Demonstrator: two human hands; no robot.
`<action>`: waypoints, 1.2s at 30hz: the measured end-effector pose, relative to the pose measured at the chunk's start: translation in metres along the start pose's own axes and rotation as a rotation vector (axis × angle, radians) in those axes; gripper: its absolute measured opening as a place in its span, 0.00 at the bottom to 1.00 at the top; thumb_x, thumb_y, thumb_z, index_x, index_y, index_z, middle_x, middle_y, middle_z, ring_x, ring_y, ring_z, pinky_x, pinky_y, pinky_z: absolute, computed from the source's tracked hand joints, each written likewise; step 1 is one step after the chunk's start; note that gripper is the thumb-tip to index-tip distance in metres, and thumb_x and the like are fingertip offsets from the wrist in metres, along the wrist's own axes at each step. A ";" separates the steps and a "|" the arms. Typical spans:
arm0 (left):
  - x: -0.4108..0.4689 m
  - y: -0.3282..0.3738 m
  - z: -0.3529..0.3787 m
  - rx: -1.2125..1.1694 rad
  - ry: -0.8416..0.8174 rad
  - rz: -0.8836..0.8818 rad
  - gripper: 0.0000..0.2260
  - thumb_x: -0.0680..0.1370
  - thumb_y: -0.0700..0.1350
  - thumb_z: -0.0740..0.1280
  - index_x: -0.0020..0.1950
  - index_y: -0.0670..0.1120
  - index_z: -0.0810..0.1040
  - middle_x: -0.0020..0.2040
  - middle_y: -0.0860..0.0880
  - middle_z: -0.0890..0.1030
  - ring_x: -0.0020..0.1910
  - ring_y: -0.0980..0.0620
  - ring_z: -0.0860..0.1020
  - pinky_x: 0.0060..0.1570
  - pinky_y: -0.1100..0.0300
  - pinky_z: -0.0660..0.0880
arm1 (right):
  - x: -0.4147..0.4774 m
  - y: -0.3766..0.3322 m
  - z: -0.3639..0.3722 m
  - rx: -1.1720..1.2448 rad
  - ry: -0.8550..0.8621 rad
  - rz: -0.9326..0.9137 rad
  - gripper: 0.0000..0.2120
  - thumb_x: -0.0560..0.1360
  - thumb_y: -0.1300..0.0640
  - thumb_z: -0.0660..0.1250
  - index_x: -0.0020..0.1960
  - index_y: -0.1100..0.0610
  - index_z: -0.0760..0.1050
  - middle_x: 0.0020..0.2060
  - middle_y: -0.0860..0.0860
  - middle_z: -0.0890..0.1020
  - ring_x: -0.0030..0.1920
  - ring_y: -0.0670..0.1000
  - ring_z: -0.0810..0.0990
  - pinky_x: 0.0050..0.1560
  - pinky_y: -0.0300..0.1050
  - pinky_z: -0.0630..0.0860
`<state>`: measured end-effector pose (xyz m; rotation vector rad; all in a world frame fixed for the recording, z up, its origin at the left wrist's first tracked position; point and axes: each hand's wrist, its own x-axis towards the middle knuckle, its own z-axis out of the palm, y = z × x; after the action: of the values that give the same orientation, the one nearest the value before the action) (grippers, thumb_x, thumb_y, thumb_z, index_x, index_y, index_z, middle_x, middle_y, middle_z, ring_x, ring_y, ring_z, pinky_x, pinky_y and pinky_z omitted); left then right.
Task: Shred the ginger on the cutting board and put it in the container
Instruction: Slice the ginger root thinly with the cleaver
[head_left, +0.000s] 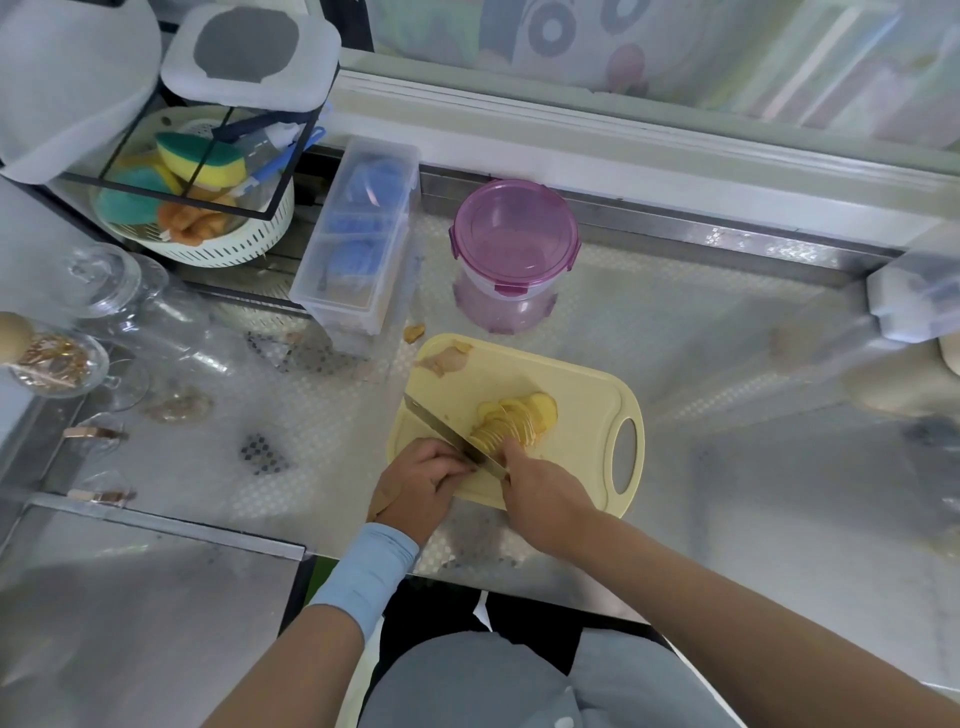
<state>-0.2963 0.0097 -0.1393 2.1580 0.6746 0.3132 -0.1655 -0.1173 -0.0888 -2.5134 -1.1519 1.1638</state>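
Hands low at near edge of cutting board (582, 384). My right hand (540, 493) clamped round handle of knife (441, 428), blade slanting toward board's far-left corner. My left hand (423, 480) sits left of blade, fingers curled, knuckles touching it; can't tell if they hold anything. Ginger (514, 421) slices fanned mid-board, just right of blade. Peel scrap (444, 358) at board's far-left corner. Pink container (514, 249), lid on, stands on bench (727, 338) beyond board's far edge, apart from it.
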 end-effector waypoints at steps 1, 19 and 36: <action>0.000 -0.001 0.000 0.017 0.003 0.021 0.11 0.76 0.52 0.65 0.45 0.50 0.86 0.47 0.62 0.79 0.50 0.60 0.76 0.52 0.67 0.72 | 0.001 0.002 0.000 0.007 0.006 -0.023 0.10 0.81 0.61 0.57 0.60 0.52 0.62 0.38 0.55 0.78 0.36 0.58 0.77 0.36 0.54 0.73; -0.003 -0.005 0.009 0.088 0.058 0.031 0.10 0.76 0.50 0.65 0.46 0.51 0.86 0.46 0.57 0.79 0.49 0.58 0.76 0.50 0.65 0.72 | -0.001 0.006 -0.006 0.003 0.040 -0.112 0.18 0.82 0.59 0.54 0.70 0.45 0.63 0.41 0.54 0.77 0.38 0.58 0.74 0.37 0.48 0.68; -0.007 -0.005 0.012 0.188 0.156 0.103 0.12 0.75 0.49 0.63 0.43 0.46 0.86 0.45 0.47 0.83 0.47 0.53 0.75 0.45 0.63 0.74 | -0.037 -0.011 -0.012 -0.175 0.062 -0.118 0.33 0.77 0.67 0.56 0.78 0.45 0.57 0.33 0.49 0.68 0.35 0.53 0.70 0.36 0.47 0.65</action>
<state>-0.2982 0.0005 -0.1512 2.3698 0.7053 0.4937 -0.1781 -0.1334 -0.0543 -2.5446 -1.4212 0.9892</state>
